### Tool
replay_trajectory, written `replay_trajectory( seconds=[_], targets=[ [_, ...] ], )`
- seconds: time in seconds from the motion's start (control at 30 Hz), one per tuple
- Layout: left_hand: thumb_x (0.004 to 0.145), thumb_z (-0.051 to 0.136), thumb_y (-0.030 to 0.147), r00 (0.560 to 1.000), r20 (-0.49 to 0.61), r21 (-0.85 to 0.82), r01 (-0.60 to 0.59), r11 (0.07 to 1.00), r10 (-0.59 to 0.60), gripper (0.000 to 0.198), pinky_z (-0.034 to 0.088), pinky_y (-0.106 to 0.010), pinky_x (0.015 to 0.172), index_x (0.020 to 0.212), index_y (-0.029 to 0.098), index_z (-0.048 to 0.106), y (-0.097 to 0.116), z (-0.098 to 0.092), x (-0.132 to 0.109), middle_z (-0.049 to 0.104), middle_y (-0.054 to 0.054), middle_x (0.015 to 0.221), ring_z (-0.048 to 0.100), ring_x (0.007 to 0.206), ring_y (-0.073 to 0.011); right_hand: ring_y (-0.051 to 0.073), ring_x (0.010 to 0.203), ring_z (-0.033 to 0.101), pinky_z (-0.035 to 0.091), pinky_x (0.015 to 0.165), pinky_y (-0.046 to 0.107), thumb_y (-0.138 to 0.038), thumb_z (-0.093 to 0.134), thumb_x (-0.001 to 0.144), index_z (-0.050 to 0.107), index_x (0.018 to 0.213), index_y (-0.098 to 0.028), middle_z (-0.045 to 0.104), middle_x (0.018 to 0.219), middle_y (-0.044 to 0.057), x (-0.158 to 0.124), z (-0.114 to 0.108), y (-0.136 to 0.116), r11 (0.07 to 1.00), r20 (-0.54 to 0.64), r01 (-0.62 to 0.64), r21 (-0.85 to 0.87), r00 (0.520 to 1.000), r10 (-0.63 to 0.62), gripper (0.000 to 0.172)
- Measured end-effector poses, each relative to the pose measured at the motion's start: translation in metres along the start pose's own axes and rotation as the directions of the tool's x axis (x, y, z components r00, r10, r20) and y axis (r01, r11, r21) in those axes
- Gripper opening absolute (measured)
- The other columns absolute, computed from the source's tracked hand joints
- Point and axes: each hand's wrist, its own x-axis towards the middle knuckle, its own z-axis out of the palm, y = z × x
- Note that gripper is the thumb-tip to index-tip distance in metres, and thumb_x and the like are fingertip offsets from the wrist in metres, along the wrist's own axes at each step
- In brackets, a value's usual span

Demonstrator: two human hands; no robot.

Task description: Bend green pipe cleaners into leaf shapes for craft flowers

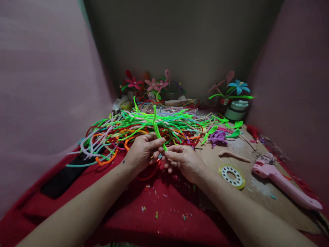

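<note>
A bright green pipe cleaner (156, 127) is pinched between my two hands, its free end pointing up and its lower part looking doubled. My left hand (144, 151) grips it with thumb and forefinger around the middle. Just below, my right hand (183, 160) pinches the bottom end. Behind both hands lies a tangled heap of pipe cleaners (123, 125) in green, white, orange, red and other colours.
Pipe-cleaner flowers (153, 85) stand at the back, with a blue flower (239, 86) near a pale green container (235, 110). On the board (216, 164) at right lie a tape roll (232, 176), a pink tool (288, 185) and a purple bundle (218, 138). A black flat object (64, 176) lies left on red cloth (144, 223).
</note>
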Motion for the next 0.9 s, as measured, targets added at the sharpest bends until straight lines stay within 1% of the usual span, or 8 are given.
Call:
replay_trajectory(
  seconds=[0.1,0.17,0.27,0.4,0.6,0.73,0.8,0.9],
  targets=[
    [0.068,0.067,0.025,0.999,0.044,0.020,0.011,1.000,-0.012,0.021,0.022,-0.013,0.031,0.066,0.015,0.049,-0.0020,0.0008,-0.0001,0.045,0.007,0.045,0.032,0.032,-0.0012,0.008,0.045,0.053,0.040,0.043,0.021,-0.030,0.071,0.063,0.060,0.069,-0.012,0.063,0.059,0.002,0.0009,-0.0010,-0.0001,1.000,-0.055,0.025,-0.018,0.998,-0.026,0.022],
    [0.067,0.069,0.025,1.000,0.030,0.006,0.003,1.000,-0.003,0.022,0.020,-0.013,0.032,0.065,0.015,0.049,-0.0019,0.0014,0.0000,0.041,0.008,0.044,0.031,0.032,-0.0008,0.008,0.042,0.051,0.038,0.043,0.020,-0.029,0.072,0.061,0.058,0.065,-0.013,0.063,0.055,0.002,0.0012,-0.0015,-0.0004,1.000,-0.108,0.007,-0.022,0.994,-0.010,0.022],
    [0.066,0.070,0.024,1.000,-0.012,-0.030,-0.009,0.999,0.009,0.025,0.021,-0.013,0.033,0.064,0.016,0.047,-0.0006,0.0014,0.0003,0.042,0.008,0.046,0.033,0.034,-0.0011,0.009,0.043,0.052,0.038,0.045,0.022,-0.030,0.072,0.060,0.059,0.068,-0.013,0.064,0.055,0.003,0.0002,-0.0007,-0.0009,1.000,-0.102,-0.007,-0.014,0.995,0.005,0.023],
    [0.066,0.070,0.024,0.999,0.003,-0.019,0.032,0.999,-0.032,0.027,0.020,-0.014,0.033,0.063,0.016,0.044,-0.0006,0.0015,0.0004,0.039,0.009,0.043,0.029,0.032,-0.0010,0.011,0.048,0.054,0.038,0.049,0.023,-0.029,0.069,0.063,0.062,0.072,-0.013,0.065,0.059,0.003,-0.0015,0.0028,-0.0017,0.999,-0.101,0.030,-0.015,0.994,-0.032,0.020],
    [0.067,0.068,0.023,0.997,0.057,-0.001,0.047,0.999,-0.047,0.022,0.018,-0.015,0.034,0.064,0.016,0.047,-0.0050,0.0012,0.0020,0.041,0.008,0.043,0.028,0.032,-0.0014,0.008,0.049,0.047,0.034,0.052,0.024,-0.023,0.064,0.064,0.063,0.064,-0.013,0.059,0.056,0.000,-0.0002,0.0054,-0.0015,0.984,-0.173,0.094,-0.154,0.978,-0.121,0.010],
    [0.066,0.069,0.024,0.998,0.044,0.011,0.044,0.999,-0.045,0.023,0.018,-0.015,0.033,0.064,0.016,0.047,-0.0073,0.0005,0.0025,0.042,0.008,0.045,0.029,0.032,-0.0016,0.008,0.049,0.044,0.032,0.052,0.024,-0.022,0.063,0.063,0.064,0.061,-0.013,0.056,0.054,-0.002,0.0004,0.0049,-0.0012,0.979,-0.193,0.090,-0.181,0.973,-0.125,0.009],
    [0.065,0.069,0.026,0.999,0.019,0.051,0.039,0.998,-0.040,0.025,0.020,-0.015,0.034,0.063,0.016,0.047,-0.0071,0.0009,0.0016,0.044,0.008,0.046,0.032,0.032,-0.0021,0.008,0.049,0.044,0.032,0.053,0.024,-0.022,0.064,0.062,0.064,0.059,-0.014,0.057,0.053,-0.001,0.0009,0.0045,-0.0011,0.979,-0.210,0.092,-0.181,0.969,-0.130,0.009],
    [0.066,0.068,0.031,0.999,-0.034,0.196,0.030,0.980,-0.024,0.026,0.021,-0.016,0.033,0.061,0.015,0.049,-0.0035,0.0030,-0.0016,0.047,0.005,0.046,0.035,0.033,-0.0030,0.009,0.050,0.045,0.033,0.054,0.024,-0.022,0.064,0.062,0.064,0.059,-0.014,0.058,0.053,-0.001,0.0018,0.0038,-0.0010,0.983,-0.231,0.094,-0.160,0.964,-0.129,0.009]
  ],
)
